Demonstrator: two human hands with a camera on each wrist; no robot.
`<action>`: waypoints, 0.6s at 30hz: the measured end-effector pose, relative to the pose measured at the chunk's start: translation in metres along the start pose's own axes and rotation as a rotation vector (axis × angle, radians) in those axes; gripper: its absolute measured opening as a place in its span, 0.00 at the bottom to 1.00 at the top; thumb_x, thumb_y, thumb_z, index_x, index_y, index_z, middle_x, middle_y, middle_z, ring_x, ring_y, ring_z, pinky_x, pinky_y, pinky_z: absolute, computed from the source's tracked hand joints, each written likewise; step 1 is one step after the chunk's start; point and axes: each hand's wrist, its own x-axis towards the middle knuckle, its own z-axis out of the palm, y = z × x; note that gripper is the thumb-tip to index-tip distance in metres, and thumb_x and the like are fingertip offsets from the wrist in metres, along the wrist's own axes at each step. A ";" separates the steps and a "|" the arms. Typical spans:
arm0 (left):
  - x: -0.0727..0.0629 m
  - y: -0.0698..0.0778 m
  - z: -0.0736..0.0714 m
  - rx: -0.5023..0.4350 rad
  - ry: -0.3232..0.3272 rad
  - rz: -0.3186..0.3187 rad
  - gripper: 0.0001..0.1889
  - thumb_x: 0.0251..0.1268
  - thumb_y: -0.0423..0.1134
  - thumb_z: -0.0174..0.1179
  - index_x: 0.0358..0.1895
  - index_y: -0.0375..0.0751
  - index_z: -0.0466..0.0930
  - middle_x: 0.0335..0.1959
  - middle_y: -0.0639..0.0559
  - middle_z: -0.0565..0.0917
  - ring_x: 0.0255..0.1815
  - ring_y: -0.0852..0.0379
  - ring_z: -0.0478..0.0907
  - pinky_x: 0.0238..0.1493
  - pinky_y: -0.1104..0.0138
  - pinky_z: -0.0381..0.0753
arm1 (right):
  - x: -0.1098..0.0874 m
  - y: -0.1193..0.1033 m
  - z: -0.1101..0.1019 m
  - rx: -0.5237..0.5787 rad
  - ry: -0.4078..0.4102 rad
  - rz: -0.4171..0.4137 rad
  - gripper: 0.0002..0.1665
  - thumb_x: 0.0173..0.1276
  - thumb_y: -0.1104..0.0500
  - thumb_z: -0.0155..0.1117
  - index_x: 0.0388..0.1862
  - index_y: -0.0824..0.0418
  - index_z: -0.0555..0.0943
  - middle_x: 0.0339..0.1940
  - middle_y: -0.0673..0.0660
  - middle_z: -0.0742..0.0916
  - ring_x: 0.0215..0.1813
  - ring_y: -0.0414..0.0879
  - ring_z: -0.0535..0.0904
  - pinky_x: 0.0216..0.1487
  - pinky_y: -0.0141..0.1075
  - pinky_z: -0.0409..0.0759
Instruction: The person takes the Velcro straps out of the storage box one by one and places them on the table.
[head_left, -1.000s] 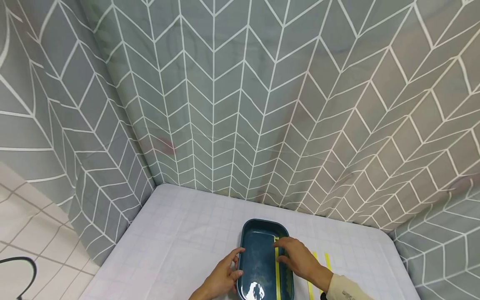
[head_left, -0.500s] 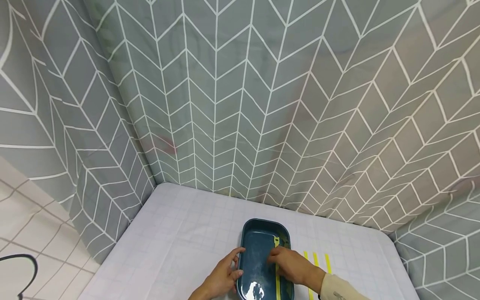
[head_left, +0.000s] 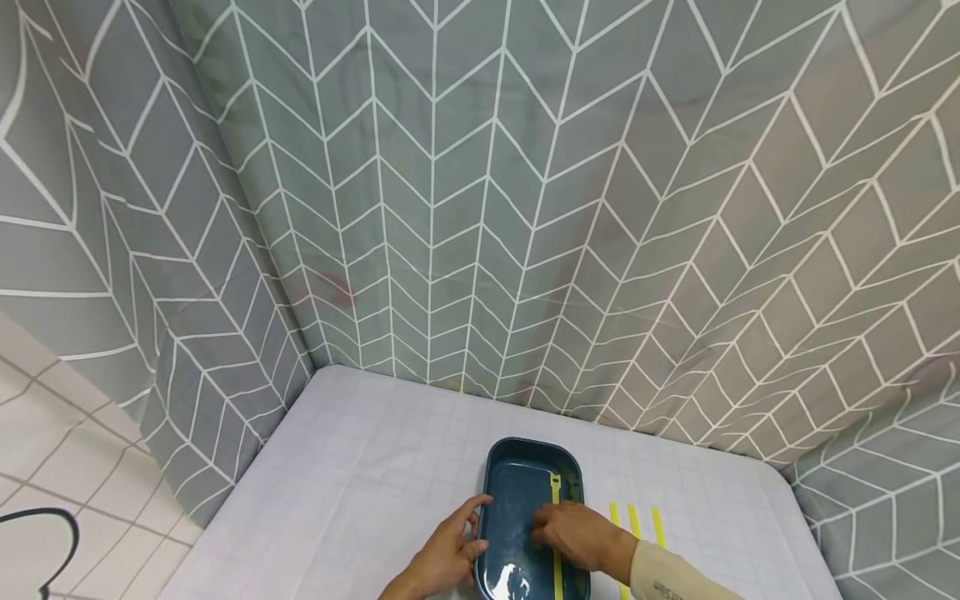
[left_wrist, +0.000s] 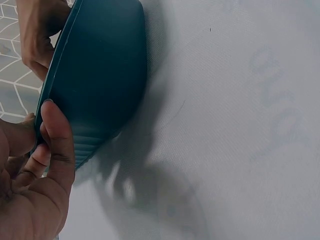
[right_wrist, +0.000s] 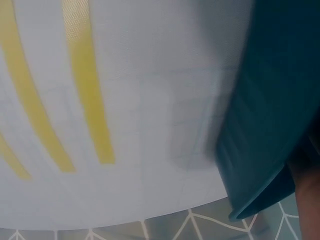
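Note:
A dark blue-green rectangular tray [head_left: 517,500] with rounded corners stands on the white-covered table. My left hand [head_left: 447,548] holds the tray's left side, fingers and thumb at the rim; the left wrist view shows this left hand [left_wrist: 47,165] against the outer wall. Inside the tray runs a narrow yellow strap [head_left: 556,485] with a slotted head at the far end, along the right side. My right hand [head_left: 581,537] reaches over the right rim with bent fingers and covers the strap's middle. Its fingertips are low in the tray, and their contact with the strap is hidden.
Several yellow straps [right_wrist: 90,95] lie roughly parallel on the white table cover [head_left: 360,483], right of the tray, partly under the right forearm. A grey curtain [head_left: 465,208] with white chevron lines hangs behind the table. A black cable [head_left: 63,521] curves at the lower left.
My right hand has moved from the strap's far end toward me and slightly left, uncovering the slotted head. The left hand and the tray have stayed in place.

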 end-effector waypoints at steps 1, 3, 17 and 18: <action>0.000 0.000 0.000 -0.001 -0.001 0.002 0.30 0.68 0.21 0.56 0.72 0.33 0.60 0.41 0.48 0.68 0.13 0.68 0.70 0.16 0.72 0.80 | 0.001 0.000 0.000 -0.010 -0.009 -0.007 0.14 0.61 0.60 0.74 0.42 0.42 0.87 0.40 0.42 0.85 0.42 0.34 0.77 0.43 0.28 0.82; 0.000 0.000 0.000 -0.003 -0.004 0.005 0.30 0.68 0.21 0.56 0.72 0.33 0.60 0.41 0.48 0.68 0.13 0.68 0.70 0.16 0.72 0.80 | 0.002 0.000 0.001 -0.027 -0.026 -0.021 0.15 0.60 0.60 0.74 0.42 0.41 0.87 0.40 0.42 0.84 0.42 0.33 0.77 0.42 0.27 0.82; 0.000 0.000 0.001 -0.011 -0.001 0.005 0.31 0.68 0.21 0.56 0.72 0.33 0.60 0.41 0.48 0.67 0.13 0.68 0.70 0.16 0.73 0.80 | 0.006 -0.002 0.006 -0.132 -0.003 -0.063 0.12 0.58 0.60 0.73 0.31 0.40 0.84 0.33 0.39 0.80 0.37 0.32 0.74 0.33 0.26 0.75; 0.000 0.000 0.001 -0.010 -0.001 0.005 0.31 0.68 0.21 0.56 0.72 0.33 0.60 0.41 0.48 0.67 0.13 0.68 0.70 0.16 0.73 0.80 | 0.007 -0.002 0.007 -0.143 0.002 -0.067 0.12 0.57 0.60 0.73 0.31 0.40 0.84 0.32 0.39 0.80 0.36 0.32 0.73 0.33 0.26 0.75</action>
